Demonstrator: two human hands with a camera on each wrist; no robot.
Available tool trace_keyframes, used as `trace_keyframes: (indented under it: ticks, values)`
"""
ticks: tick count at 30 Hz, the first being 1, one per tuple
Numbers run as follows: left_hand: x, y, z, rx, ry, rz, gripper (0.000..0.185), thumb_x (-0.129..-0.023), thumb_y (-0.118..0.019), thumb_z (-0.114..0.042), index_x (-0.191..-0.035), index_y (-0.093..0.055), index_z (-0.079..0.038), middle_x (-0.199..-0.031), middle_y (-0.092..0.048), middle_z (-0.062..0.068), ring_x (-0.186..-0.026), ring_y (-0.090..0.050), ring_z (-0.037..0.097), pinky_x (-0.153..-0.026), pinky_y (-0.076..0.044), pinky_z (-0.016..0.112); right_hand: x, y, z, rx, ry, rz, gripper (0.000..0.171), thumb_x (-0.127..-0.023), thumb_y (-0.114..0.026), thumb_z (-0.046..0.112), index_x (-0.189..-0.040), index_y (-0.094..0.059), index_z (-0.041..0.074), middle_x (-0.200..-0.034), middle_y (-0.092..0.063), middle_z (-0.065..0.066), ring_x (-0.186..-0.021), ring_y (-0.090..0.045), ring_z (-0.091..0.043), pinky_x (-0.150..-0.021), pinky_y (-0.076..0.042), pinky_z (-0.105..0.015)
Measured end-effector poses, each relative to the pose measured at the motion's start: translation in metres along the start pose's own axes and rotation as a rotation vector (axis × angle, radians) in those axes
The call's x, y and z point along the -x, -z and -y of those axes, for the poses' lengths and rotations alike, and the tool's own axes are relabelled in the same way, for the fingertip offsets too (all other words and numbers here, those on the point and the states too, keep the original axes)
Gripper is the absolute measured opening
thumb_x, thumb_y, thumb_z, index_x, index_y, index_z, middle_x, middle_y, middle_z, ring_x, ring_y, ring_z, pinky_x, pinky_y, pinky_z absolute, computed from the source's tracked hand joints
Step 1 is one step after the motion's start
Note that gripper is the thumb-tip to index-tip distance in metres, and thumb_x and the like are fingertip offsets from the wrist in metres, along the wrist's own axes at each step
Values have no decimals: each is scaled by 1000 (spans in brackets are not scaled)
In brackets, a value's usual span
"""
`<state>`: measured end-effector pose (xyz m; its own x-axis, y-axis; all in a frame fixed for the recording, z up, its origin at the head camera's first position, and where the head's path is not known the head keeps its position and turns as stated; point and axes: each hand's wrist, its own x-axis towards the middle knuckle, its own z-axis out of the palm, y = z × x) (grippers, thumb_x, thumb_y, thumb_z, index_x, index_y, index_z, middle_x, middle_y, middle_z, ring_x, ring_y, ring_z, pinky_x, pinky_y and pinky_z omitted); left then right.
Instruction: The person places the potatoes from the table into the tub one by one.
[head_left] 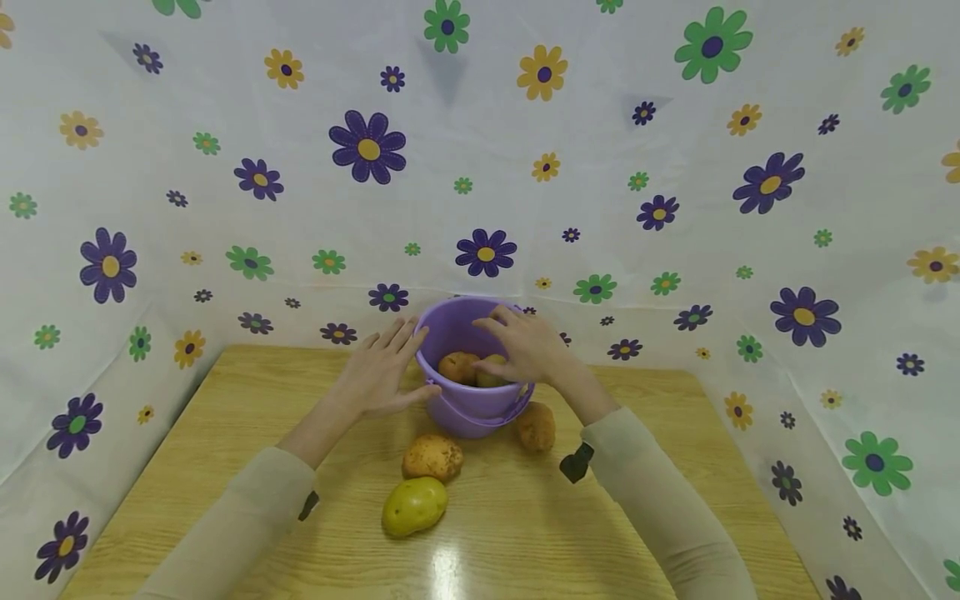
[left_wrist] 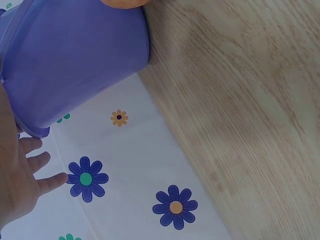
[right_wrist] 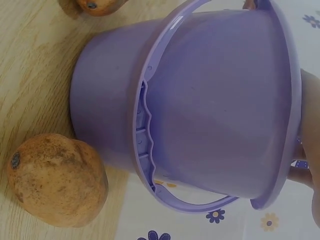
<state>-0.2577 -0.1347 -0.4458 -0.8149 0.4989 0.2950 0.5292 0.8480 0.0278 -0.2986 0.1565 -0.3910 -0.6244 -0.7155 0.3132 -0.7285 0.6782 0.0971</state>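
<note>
A purple bucket (head_left: 468,404) stands upright at the back of the table, its handle hanging down in front. Inside it lie a brown potato (head_left: 457,367) and a greener potato (head_left: 491,372). My left hand (head_left: 378,371) is at the bucket's left rim, fingers extended and thumb spread; the left wrist view shows those fingers beside the rim. Over the right rim reaches my right hand (head_left: 528,346), thumb and fingers spread apart above the opening. Its thumb overlaps the greener potato in the head view; whether they touch I cannot tell.
On the table (head_left: 255,467), a brown potato (head_left: 536,427) lies by the bucket's right side. Another brown potato (head_left: 432,457) sits in front, close to a yellow-green potato (head_left: 415,506). Flower-printed white cloth (head_left: 420,200) encloses the table's back and sides.
</note>
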Motion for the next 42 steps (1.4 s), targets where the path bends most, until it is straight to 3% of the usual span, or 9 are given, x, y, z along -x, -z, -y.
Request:
trace_keyframes:
  ticks: [8,13,19,22,27,29,36,42]
  values:
    - [0,-1,0,7,5,-5,103,-94,-54,-76,-167,-30,-8,-174,-29,19,-162,-30,41,-121,-42,66,7,4,3,-26,-16,-15,68,-94,-70,59,-147,-60,16,-133,-66,-10,-110,-71,-29,-86,-63,-45]
    - [1,0,0,10,8,3,103,-95,-53,-76,-167,-28,-8,-174,-28,19,-162,-28,41,-121,-41,66,12,10,10,-66,-16,-13,75,-94,-67,62,-150,-57,14,-143,-63,-12,-129,-65,-34,-97,-60,-52]
    - [1,0,0,0,6,6,103,-95,-53,-76,-168,-27,-8,-174,-28,19,-161,-31,41,-122,-41,65,21,14,15,-38,6,-54,84,-92,-65,67,-156,-50,16,-154,-56,-16,-142,-56,-41,-109,-53,-62]
    - [1,0,0,0,4,4,102,-95,-53,-76,-168,-27,-8,-175,-28,19,-161,-31,41,-122,-41,65,26,16,19,-37,22,-85,87,-94,-54,75,-157,-48,15,-157,-53,-18,-144,-54,-44,-112,-50,-64]
    - [1,-1,0,3,3,-7,102,-95,-53,-76,-167,-29,-8,-174,-28,19,-161,-31,42,-122,-41,65,34,16,23,-11,39,-133,103,-94,-22,90,-157,-48,14,-159,-50,-19,-146,-51,-45,-116,-48,-63]
    - [1,-2,0,3,1,-11,102,-95,-52,-76,-167,-29,-8,-174,-28,19,-161,-31,42,-122,-41,65,38,17,25,4,46,-153,105,-93,-18,91,-157,-49,13,-160,-50,-19,-148,-49,-45,-117,-47,-63]
    - [2,-2,0,8,2,-17,103,-94,-53,-76,-167,-29,-8,-175,-28,19,-161,-32,42,-121,-41,66,53,16,28,13,59,-224,107,-93,-19,92,-156,-49,10,-162,-47,-21,-152,-44,-43,-123,-42,-60]
    - [2,-2,0,1,-1,-9,104,-95,-51,-78,-167,-28,-8,-175,-27,19,-161,-31,43,-121,-42,66,70,15,31,16,32,-222,108,-92,-21,92,-158,-48,11,-165,-44,-20,-154,-41,-44,-120,-44,-64]
